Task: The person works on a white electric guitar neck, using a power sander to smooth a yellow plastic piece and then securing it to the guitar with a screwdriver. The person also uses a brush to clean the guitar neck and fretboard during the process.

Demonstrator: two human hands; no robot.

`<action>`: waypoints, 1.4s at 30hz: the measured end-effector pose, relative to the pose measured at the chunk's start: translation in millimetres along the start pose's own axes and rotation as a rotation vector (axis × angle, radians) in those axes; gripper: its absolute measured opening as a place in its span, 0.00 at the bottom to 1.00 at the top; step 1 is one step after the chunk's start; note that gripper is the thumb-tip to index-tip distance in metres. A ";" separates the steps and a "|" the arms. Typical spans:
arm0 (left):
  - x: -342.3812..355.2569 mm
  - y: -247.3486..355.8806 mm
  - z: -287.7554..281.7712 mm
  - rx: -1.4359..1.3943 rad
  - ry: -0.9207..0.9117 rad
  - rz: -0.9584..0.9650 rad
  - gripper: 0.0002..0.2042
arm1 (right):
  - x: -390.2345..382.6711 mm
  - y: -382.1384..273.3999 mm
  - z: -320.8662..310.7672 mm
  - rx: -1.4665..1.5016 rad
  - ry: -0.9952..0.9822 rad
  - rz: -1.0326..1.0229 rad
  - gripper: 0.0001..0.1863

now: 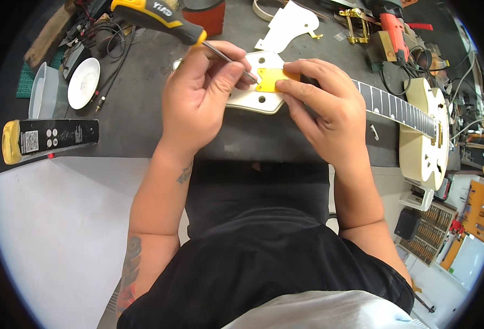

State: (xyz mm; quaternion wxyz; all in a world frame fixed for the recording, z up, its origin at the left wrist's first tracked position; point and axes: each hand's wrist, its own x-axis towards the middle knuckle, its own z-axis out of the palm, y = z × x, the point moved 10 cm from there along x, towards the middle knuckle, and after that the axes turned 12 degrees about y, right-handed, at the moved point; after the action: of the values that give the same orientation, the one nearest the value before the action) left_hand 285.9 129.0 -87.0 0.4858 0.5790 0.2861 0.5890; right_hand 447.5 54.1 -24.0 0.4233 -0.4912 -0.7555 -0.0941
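My left hand [195, 101] is closed around the shaft of a screwdriver [162, 23]. Its black and yellow handle points up to the left, and its tip meets the left end of a small yellow plate [269, 78]. That plate lies on the white headstock [253, 103] of an electric guitar. With thumb and fingers, my right hand [329, 101] grips the plate's right end and covers part of it. From under that hand the dark fretboard [398, 107] runs right to the cream guitar body [411, 118]. Whether a screw sits under the tip is too small to tell.
A black and yellow box [61, 136] stands near the bench's left edge, with a white dish [84, 83] and a clear tub [44, 88] behind it. A white pickguard-like plate [291, 24], gold hardware [357, 24] and a red power tool [393, 35] lie at the back.
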 end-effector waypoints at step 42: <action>-3.4 29.0 16.7 0.325 -0.031 0.343 0.18 | 6.9 19.2 -9.6 0.300 0.053 0.239 0.10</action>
State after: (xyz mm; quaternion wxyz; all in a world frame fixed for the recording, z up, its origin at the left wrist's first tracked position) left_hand 294.5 111.6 -59.5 0.2833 0.6988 0.2669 0.6002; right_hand 467.5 62.9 -18.2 0.5195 -0.5064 -0.6858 0.0576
